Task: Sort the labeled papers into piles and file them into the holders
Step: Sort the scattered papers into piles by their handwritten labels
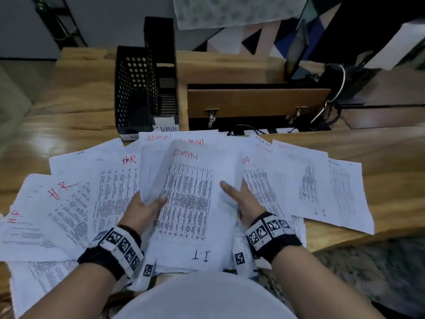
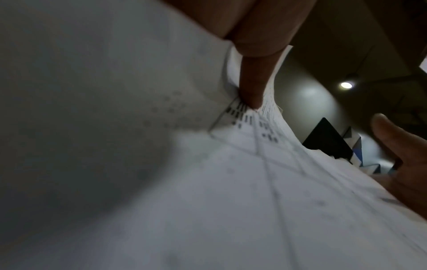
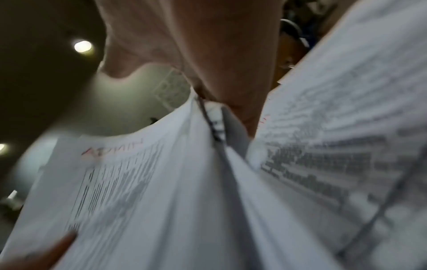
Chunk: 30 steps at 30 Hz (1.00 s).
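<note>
Printed sheets marked HR [image 1: 62, 187], ADMIN [image 1: 158, 137] and I.T. [image 1: 319, 212] lie fanned over the wooden table [image 1: 379, 153]. In the middle I hold a lifted bundle of sheets [image 1: 190, 199]; red ADMIN is written at its top and an upside-down I.T. at its near edge. My left hand [image 1: 143, 207] grips the bundle's left edge, thumb [image 2: 251, 82] on top. My right hand [image 1: 240, 198] pinches the right edge [image 3: 217, 117], thumb over the print. Two black file holders stand behind: a mesh one [image 1: 131, 88] and a taller one [image 1: 164, 72] labelled ADMIN.
A brown wooden box with metal latches [image 1: 253, 100] sits right of the holders, with cables and a headset [image 1: 335, 88] behind it. Loose sheets overhang the table's near edge at the left [image 1: 34, 279]. Speckled floor [image 1: 368, 272] shows at the right.
</note>
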Motion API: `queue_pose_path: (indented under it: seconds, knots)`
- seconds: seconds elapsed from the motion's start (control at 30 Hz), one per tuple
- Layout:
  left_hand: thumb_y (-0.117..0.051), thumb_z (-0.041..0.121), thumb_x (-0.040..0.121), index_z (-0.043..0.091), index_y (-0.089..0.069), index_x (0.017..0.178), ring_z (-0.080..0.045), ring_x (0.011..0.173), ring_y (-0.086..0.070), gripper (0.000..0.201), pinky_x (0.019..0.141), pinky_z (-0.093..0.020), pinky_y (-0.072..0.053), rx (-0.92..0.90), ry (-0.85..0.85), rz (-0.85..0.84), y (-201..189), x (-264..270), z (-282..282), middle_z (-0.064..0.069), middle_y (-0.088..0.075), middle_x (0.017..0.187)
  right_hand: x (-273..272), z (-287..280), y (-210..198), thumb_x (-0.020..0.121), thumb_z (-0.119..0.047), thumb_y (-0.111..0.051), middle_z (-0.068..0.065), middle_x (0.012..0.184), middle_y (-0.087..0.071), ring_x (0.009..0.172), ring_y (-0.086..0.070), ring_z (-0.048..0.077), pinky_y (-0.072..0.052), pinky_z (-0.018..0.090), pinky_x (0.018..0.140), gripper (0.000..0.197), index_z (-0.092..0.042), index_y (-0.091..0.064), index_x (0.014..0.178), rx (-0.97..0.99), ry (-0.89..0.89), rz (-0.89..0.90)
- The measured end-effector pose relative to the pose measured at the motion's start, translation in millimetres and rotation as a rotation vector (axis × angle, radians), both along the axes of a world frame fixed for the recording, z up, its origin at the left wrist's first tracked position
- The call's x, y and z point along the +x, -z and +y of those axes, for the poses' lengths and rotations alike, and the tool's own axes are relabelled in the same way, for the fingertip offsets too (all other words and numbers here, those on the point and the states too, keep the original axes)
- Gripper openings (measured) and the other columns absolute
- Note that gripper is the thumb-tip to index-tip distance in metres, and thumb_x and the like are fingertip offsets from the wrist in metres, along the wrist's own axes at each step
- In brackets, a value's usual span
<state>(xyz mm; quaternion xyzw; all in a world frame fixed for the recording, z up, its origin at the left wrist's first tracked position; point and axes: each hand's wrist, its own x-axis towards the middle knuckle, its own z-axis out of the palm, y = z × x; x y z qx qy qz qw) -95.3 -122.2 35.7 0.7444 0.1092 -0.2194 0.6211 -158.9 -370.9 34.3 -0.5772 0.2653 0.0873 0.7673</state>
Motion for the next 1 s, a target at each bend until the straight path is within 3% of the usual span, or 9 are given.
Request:
queue_pose_path:
  seconds: [0.13, 0.27, 0.37, 0.43, 0.53, 0.7, 0.77, 0.9, 1.0]
  knots:
    - [-0.072, 0.033, 0.078, 0.016, -0.058, 0.116, -0.028, 0.101, -0.06, 0.044, 0.089, -0.041, -0.047, -0.016, -0.037, 0.002, 4.7, -3.3, -6.5, -0.006, -0.067, 0.102, -0.1, -7.1, 9.4, 0.079, -0.03, -0.077, 0.005, 0.117, -0.066, 0.093, -0.066, 0.018, -0.057, 0.03, 0.077, 0.061, -0.008, -0.052, 0.13, -0.393, -0.321, 0.162]
    - [-0.075, 0.021, 0.08, 0.021, -0.054, 0.115, -0.028, 0.099, -0.059, 0.041, 0.085, -0.04, -0.047, -0.033, -0.043, 0.021, 3.8, -4.1, -10.5, -0.004, -0.064, 0.101, -3.4, -22.8, 16.6, 0.083, -0.029, -0.073, 0.009, 0.125, -0.064, 0.11, -0.063, 0.028, -0.054, 0.04, 0.091, 0.059, -0.012, -0.05, 0.135, -0.424, -0.472, 0.234]
    - [-0.076, 0.002, 0.076, 0.033, -0.04, 0.131, -0.027, 0.106, -0.057, 0.073, 0.083, -0.036, -0.048, 0.009, -0.012, -0.029, 10.3, -4.7, -12.2, -0.002, -0.058, 0.119, -0.8, -32.1, 10.4, 0.082, -0.029, -0.075, 0.007, 0.121, -0.067, 0.109, -0.065, 0.025, -0.052, 0.045, 0.096, 0.046, -0.018, -0.057, 0.123, -0.359, -0.524, 0.163]
    - [-0.076, -0.001, 0.075, 0.033, -0.027, 0.146, -0.029, 0.118, -0.051, 0.092, 0.091, -0.041, -0.046, 0.084, -0.056, -0.025, 19.6, -1.9, -8.3, -0.001, -0.047, 0.138, 0.9, -42.3, 5.6, 0.079, -0.03, -0.078, 0.004, 0.114, -0.068, 0.101, -0.066, 0.021, -0.055, 0.047, 0.09, 0.04, -0.024, -0.059, 0.113, -0.353, -0.329, 0.092]
    - [-0.078, 0.005, 0.074, 0.019, -0.031, 0.145, -0.036, 0.11, -0.056, 0.086, 0.088, -0.048, -0.05, 0.232, -0.094, 0.082, 28.7, 2.3, -1.6, -0.01, -0.052, 0.134, 7.7, -77.1, 12.5, 0.066, -0.047, -0.083, 0.008, 0.13, -0.055, 0.119, -0.053, 0.027, -0.048, 0.05, 0.097, 0.075, -0.02, -0.051, 0.128, -0.779, 0.113, 0.257]
    - [-0.07, 0.007, 0.083, 0.004, -0.05, 0.126, -0.033, 0.09, -0.06, 0.048, 0.085, -0.046, -0.052, 0.423, 0.013, 0.095, 42.1, -0.7, -3.0, -0.017, -0.062, 0.1, 3.6, -105.5, 36.7, 0.05, -0.054, -0.089, 0.017, 0.141, -0.037, 0.129, -0.042, 0.036, -0.046, 0.049, 0.099, 0.127, -0.01, -0.019, 0.146, -1.027, -0.073, 0.629]
    - [-0.069, 0.009, 0.085, 0.008, -0.049, 0.125, -0.033, 0.089, -0.06, 0.044, 0.083, -0.047, -0.053, 0.452, 0.03, 0.091, 46.6, -1.7, -3.8, -0.016, -0.061, 0.1, 3.2, -102.7, 43.0, 0.059, -0.039, -0.09, 0.018, 0.134, -0.048, 0.12, -0.053, 0.036, -0.049, 0.041, 0.093, 0.111, -0.005, -0.025, 0.143, -0.888, -0.041, 0.562]
    - [-0.067, 0.013, 0.088, 0.007, -0.049, 0.105, -0.029, 0.08, -0.056, 0.025, 0.082, -0.045, -0.051, 0.44, 0.033, 0.142, 52.5, 0.6, 3.4, -0.016, -0.057, 0.088, -7.3, -110.4, 51.6, 0.083, -0.025, -0.073, 0.013, 0.095, -0.068, 0.082, -0.065, 0.028, -0.055, 0.033, 0.073, 0.031, -0.004, -0.063, 0.103, -0.839, 0.088, 0.466]
    - [-0.067, 0.019, 0.088, 0.004, -0.052, 0.098, -0.027, 0.074, -0.053, 0.023, 0.082, -0.045, -0.049, 0.376, -0.01, 0.215, 56.6, 3.3, 13.6, -0.012, -0.054, 0.079, -30.7, -130.1, 55.2, 0.086, -0.015, -0.063, 0.015, 0.093, -0.068, 0.077, -0.064, 0.029, -0.054, 0.032, 0.068, 0.017, -0.004, -0.063, 0.098, -0.877, 0.3, 0.522]
